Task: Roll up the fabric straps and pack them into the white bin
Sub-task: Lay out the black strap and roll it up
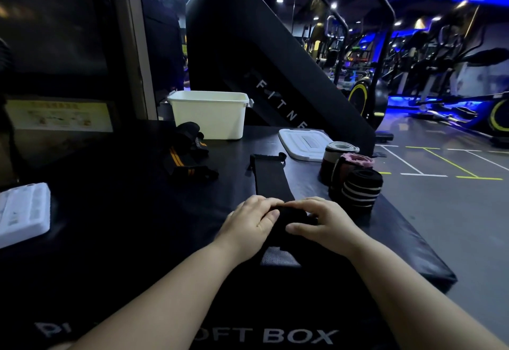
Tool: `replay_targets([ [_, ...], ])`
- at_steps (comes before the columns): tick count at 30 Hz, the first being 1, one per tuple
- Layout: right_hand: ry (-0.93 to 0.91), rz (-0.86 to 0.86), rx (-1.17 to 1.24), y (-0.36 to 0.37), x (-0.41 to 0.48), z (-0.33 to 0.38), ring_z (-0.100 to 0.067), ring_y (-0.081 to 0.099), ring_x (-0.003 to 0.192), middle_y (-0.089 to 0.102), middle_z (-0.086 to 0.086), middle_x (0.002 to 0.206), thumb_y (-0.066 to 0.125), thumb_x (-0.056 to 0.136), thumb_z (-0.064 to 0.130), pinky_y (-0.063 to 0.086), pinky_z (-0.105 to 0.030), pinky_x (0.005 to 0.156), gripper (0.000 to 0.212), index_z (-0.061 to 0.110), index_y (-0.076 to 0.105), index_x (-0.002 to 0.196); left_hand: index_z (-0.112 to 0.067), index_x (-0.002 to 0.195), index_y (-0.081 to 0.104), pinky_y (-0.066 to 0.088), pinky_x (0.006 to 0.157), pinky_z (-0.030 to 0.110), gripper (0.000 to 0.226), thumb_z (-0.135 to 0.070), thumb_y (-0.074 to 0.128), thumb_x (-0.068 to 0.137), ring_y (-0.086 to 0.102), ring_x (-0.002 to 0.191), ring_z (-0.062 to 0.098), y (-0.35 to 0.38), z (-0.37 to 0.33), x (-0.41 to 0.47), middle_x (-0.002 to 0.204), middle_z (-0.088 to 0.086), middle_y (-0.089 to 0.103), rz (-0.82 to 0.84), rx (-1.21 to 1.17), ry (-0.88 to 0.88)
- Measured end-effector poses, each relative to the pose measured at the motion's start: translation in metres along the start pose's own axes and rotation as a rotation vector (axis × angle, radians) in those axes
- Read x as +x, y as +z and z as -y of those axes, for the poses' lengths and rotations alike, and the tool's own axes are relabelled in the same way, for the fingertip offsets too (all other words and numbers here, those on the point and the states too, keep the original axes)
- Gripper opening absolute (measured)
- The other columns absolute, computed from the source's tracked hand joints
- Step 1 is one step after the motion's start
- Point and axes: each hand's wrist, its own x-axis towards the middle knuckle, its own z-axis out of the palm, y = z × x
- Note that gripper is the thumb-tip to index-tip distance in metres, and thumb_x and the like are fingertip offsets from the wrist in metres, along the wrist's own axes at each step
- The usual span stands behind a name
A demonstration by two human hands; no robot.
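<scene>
A black fabric strap (270, 177) lies stretched away from me on the black padded box top (124, 212). Its near end is wound into a roll between my hands. My left hand (252, 219) and my right hand (323, 221) both grip that roll, fingers curled over it. The white bin (210, 114) stands open at the back of the box. Three rolled straps (354, 177) stand in a cluster at the right edge. A loose pile of black straps with orange stripes (188, 154) lies in front of the bin.
The bin's white lid (304, 143) lies flat at the back right. A white tray (23, 212) sits at the left edge. A black stair machine (275, 60) rises behind the box. The box drops off to the gym floor (440, 212) on the right.
</scene>
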Motion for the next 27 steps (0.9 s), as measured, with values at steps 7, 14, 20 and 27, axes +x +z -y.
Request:
replay_targets([
  [7,0.022,-0.068,0.020,0.0061,-0.0011,-0.0008,0.001,0.060,0.078,0.065,0.019,0.101,0.070,0.080,0.048,0.046,-0.021,0.077,0.028,0.048,0.054,0.103,-0.038,0.136,0.046,0.032,0.110,0.032,0.052,-0.041,0.065,0.088,0.040,0.127,0.008,-0.0036,0.0090,0.0034,0.128,-0.013,0.046,0.081,-0.021,-0.008],
  [14,-0.006,-0.058,0.077,0.0027,-0.0056,-0.0046,0.001,0.059,0.079,0.065,0.017,0.093,0.089,0.065,0.029,0.046,-0.016,0.072,0.047,0.044,0.057,0.096,-0.042,0.119,0.046,0.041,0.098,0.033,0.037,-0.046,0.063,0.087,0.051,0.110,0.011,0.0017,0.0092,0.0022,0.111,-0.015,0.051,0.014,-0.135,-0.035],
  [20,-0.015,-0.108,0.061,0.0053,-0.0042,-0.0091,0.001,0.058,0.094,0.066,0.008,0.100,0.083,0.074,0.032,0.041,-0.007,0.079,0.036,0.031,0.066,0.105,-0.031,0.106,0.047,0.047,0.083,0.035,0.025,-0.048,0.058,0.091,0.056,0.090,0.016,0.0000,0.0071,0.0023,0.090,-0.012,0.053,-0.010,-0.190,-0.060],
  [27,0.056,-0.072,0.064,0.0073,-0.0029,-0.0075,-0.009,0.064,0.089,0.068,0.005,0.100,0.063,0.072,0.058,0.048,-0.021,0.080,0.050,0.026,0.069,0.110,-0.020,0.090,0.053,0.045,0.076,0.033,0.031,-0.051,0.054,0.092,0.053,0.085,0.015,0.0001,0.0075,0.0032,0.087,-0.007,0.054,-0.071,-0.173,-0.048],
])
